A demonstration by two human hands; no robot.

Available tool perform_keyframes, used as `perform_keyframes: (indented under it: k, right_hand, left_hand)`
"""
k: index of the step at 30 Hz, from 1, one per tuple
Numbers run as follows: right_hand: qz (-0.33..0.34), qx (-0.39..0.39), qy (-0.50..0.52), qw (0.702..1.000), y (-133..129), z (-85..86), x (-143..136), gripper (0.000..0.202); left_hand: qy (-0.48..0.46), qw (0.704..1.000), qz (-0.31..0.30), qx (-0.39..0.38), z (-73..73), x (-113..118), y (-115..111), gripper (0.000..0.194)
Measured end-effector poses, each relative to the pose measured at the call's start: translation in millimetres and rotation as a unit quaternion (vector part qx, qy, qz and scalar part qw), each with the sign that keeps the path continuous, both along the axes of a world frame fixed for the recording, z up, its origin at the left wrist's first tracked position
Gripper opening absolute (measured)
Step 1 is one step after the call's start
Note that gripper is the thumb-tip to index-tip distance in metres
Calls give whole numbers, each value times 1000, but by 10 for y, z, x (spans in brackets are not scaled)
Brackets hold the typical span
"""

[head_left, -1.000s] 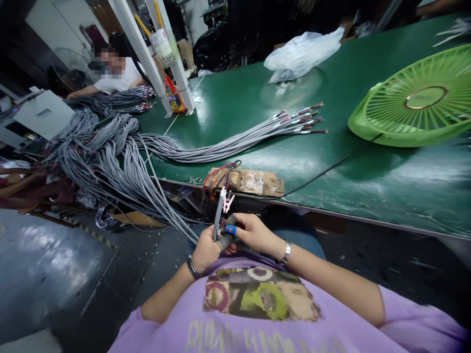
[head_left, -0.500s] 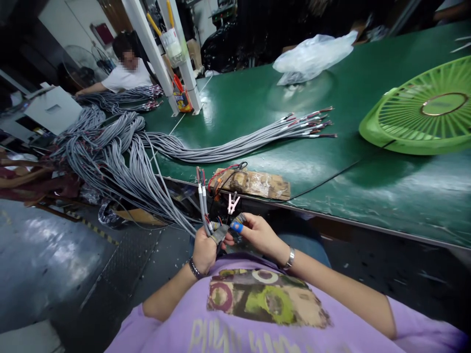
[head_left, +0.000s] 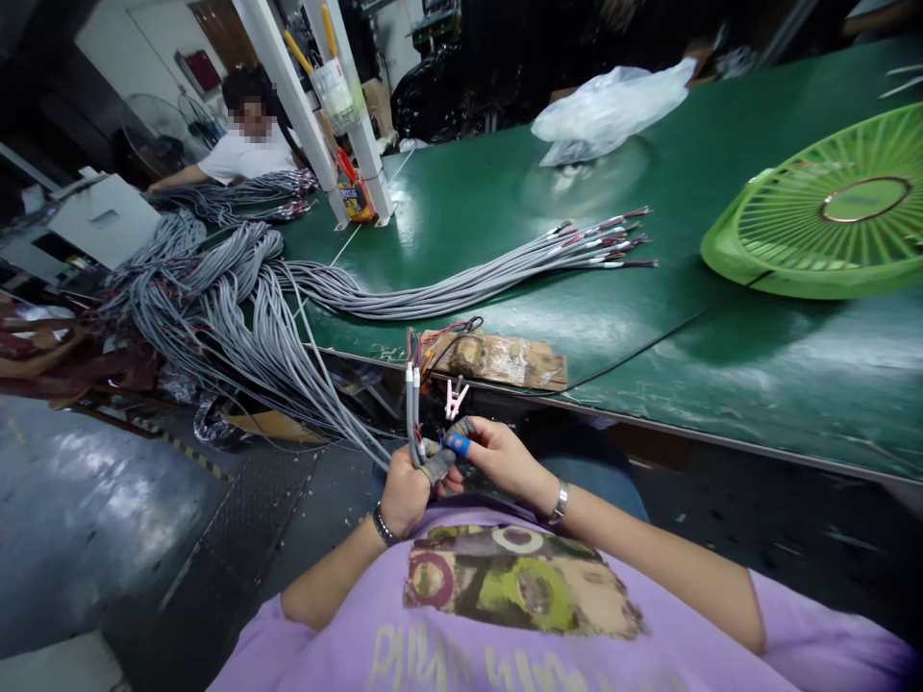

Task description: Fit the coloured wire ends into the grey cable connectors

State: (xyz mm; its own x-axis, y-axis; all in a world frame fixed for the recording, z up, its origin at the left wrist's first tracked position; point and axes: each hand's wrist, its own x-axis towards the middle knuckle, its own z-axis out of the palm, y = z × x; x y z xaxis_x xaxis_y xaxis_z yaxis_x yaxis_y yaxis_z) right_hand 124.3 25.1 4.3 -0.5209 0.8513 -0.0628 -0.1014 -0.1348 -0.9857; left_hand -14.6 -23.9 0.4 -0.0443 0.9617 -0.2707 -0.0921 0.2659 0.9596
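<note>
My left hand [head_left: 406, 490] clamps grey cables [head_left: 411, 408]; just beside, my right hand [head_left: 501, 459], pinch unclear, seemingly works wires [head_left: 419, 434]; the next move calls for steadiness.

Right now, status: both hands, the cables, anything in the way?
Left hand gripping gray cables, ends up. Right hand alongside, its hold too small to tell. Pink clip just beyond the hands, contact unclear.

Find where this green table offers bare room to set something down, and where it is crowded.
Bare green tabletop shows between the plastic bag and the white post, and between the green fan, its black cord and the near edge. It is crowded at left with heaped grey cables, and around the wooden block.
</note>
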Motion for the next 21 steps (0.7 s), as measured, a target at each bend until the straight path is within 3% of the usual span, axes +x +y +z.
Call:
perform_keyframes:
  k: [5,13,21]
  right_hand:
    - [-28,-12,-8,1000,-4,-70,6,40]
    - [38,-26,26,999,-20,33,-17,38]
    - [4,-41,33,999,-26,-32,-30,36]
  left_hand:
    - [-2,1000,9,4,-13,4,14,38]
    - [-11,1000,-3,-14,-42,-6,-1,34]
    - [-30,1000,10,-5,-48,-5,5,36]
